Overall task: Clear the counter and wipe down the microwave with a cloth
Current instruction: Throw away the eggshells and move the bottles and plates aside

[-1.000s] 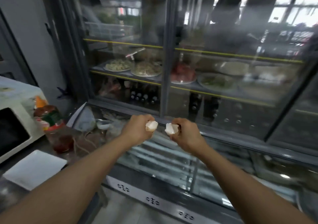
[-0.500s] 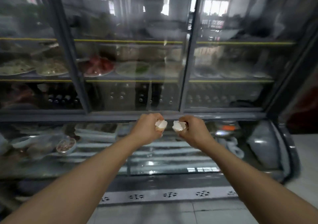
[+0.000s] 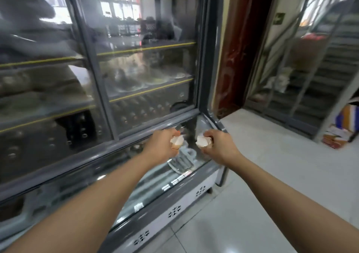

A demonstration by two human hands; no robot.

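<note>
Holding a broken piece of white and tan eggshell [image 3: 176, 141] in the left hand [image 3: 162, 145] and a second such piece [image 3: 203, 141] in the right hand [image 3: 218, 145], we find both sets of fingers curled closed around the shells, the two fists raised side by side with a small gap between them. We judge these shells to be rubbish taken off the counter and on its way to disposal, so the clearing stage appears under way but not finished. Neither the counter, the microwave nor any cloth is in view, so we cannot say how much still lies on the counter, and the pictures offer no sign that wiping has begun; we take that part as still to do. Behind the hands stands a tall grey glass-fronted display fridge [image 3: 202, 77] with yellow-edged shelves, its contents blurred. To the right lie a pale tiled floor [image 3: 272, 165], a dark red door frame [image 3: 233, 58] and a metal staircase [image 3: 320, 68]. No bin is visible.
</note>
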